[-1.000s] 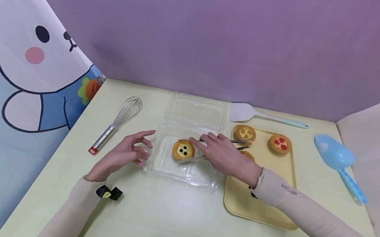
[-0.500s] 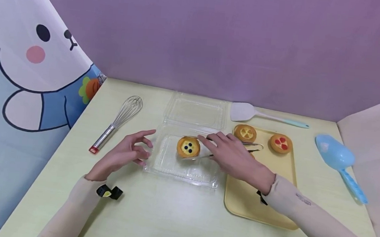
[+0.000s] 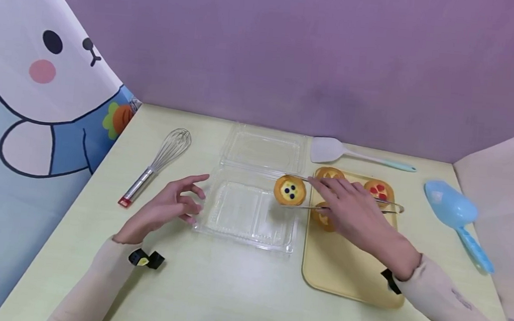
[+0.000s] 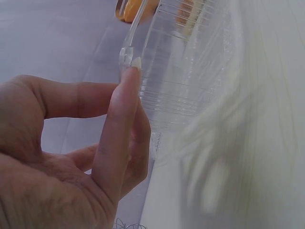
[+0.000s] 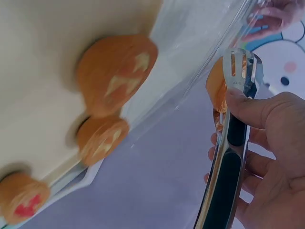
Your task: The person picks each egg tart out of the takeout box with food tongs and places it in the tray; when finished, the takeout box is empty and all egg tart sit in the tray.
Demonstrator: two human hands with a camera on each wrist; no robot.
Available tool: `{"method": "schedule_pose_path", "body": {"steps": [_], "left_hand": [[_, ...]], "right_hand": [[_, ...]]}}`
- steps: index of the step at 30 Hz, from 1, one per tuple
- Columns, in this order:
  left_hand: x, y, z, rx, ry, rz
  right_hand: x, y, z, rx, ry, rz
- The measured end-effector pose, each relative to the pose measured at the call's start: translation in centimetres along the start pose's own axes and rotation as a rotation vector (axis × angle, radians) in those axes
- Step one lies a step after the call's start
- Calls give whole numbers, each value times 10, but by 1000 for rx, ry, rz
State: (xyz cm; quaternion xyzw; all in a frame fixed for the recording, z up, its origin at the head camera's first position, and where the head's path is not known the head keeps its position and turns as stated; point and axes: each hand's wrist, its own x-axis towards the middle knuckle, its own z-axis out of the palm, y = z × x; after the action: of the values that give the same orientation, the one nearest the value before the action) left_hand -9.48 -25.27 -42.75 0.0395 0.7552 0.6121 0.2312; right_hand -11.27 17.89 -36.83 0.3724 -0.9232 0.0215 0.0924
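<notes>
My right hand point(image 3: 359, 214) grips metal serving tongs point(image 5: 226, 186) with dark handle panels. Between the tongs' ends sits a small round tart point(image 3: 290, 191) with dark berries on a yellow filling, held over the right edge of a clear plastic clamshell box point(image 3: 234, 214). The box lies with its lid point(image 3: 267, 151) folded back. At its left side is my left hand point(image 3: 169, 206), loosely curled, a fingertip right at the rim in the left wrist view. Under and beyond my right hand, tarts with yellow pieces point(image 5: 116, 71) and one with red fruit point(image 3: 378, 190) sit on a yellow tray point(image 3: 348, 273).
A whisk point(image 3: 154, 167) lies at the left of the table. Behind the tray lies a white spatula point(image 3: 327, 151) with a pale green handle. A blue scoop point(image 3: 453, 206) rests at the right edge. A purple cloth wall point(image 3: 292, 57) stands close behind.
My right hand has moved right with the tongs and the berry tart, from over the middle of the box to its right edge beside the tray. My left hand stays in place.
</notes>
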Motion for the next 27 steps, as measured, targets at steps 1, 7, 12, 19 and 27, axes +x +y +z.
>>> {"method": "schedule_pose_path", "body": {"steps": [1,7,12,19,27], "left_hand": [[1,0,0,0,-2,1],[3,1,0,1,-13,10],[3,2,-1,15,-18,-1],[-2,1,-2,38,-5,-14],[-2,1,-2,46,-1,-23]], "right_hand": [[-5,3,-1,0,7,15],[-37,24,-6,0,71,96],[-63,37,-8,-9,100,149],[-93,50,-11,-23,103,209],[-129,63,-5,-37,85,278]]}}
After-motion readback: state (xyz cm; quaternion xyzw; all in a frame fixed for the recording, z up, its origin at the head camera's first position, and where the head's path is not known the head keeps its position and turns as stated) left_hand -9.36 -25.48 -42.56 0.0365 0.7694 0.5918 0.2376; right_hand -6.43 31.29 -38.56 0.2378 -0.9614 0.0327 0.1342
